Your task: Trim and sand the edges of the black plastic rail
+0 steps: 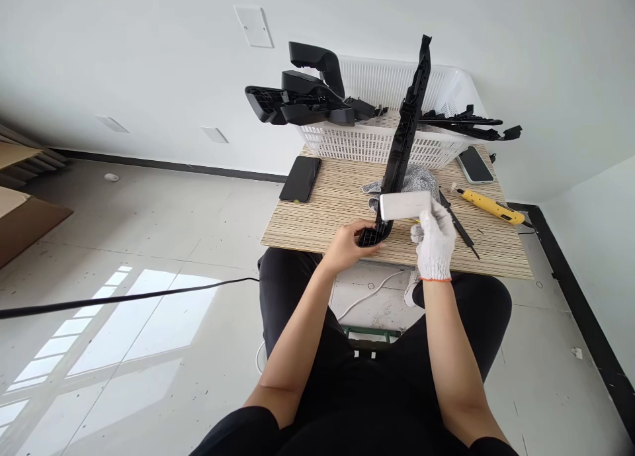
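Bare, my left hand (348,246) grips the near end of a long black plastic trim piece (401,145), which slants up and away across the basket's front. My right hand (435,241), in a white knit glove with an orange hem, is closed on a white rectangular block (405,205). The block lies across the trim piece near its lower end; whether they touch I cannot tell. Behind them a grey speckled glove (419,179) rests on the table. A thin black tool (459,226) lies to the right of my gloved hand.
A white plastic basket (327,141) with several black plastic parts (312,98) stands at the back of the striped table (285,228). A dark phone (300,179) lies left, another phone (475,165) right. A yellow corded tool (489,205) lies at the right edge. A black cable (129,298) crosses at left.
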Action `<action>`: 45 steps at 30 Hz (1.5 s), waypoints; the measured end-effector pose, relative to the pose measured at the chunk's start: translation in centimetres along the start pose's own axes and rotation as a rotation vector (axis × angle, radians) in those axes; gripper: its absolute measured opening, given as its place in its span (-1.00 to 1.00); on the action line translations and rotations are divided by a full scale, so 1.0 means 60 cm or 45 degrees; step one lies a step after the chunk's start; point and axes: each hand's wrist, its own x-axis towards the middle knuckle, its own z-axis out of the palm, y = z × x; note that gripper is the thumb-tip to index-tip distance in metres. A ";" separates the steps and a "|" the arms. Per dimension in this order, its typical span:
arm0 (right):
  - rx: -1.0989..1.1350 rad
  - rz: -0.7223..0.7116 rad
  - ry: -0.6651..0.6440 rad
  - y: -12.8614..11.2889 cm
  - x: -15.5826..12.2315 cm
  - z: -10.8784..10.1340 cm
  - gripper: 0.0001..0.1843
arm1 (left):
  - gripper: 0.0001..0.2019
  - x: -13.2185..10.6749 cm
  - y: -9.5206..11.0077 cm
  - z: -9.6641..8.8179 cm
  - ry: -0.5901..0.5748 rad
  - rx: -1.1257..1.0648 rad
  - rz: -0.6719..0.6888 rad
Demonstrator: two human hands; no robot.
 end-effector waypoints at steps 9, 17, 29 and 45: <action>-0.171 0.175 -0.317 -0.009 -0.002 -0.006 -0.57 | -0.59 -0.001 -0.001 0.001 -0.010 -0.068 -0.015; -0.188 0.405 -0.339 -0.012 0.012 0.007 -0.69 | -0.58 -0.001 0.001 0.001 -0.003 -0.063 -0.033; -0.083 0.191 -0.072 0.003 0.011 0.006 -0.65 | -0.58 -0.001 -0.008 0.002 0.012 0.017 0.019; -0.002 0.222 -0.013 -0.006 -0.002 0.014 -0.63 | -0.63 0.000 -0.005 0.002 -0.005 -0.019 0.040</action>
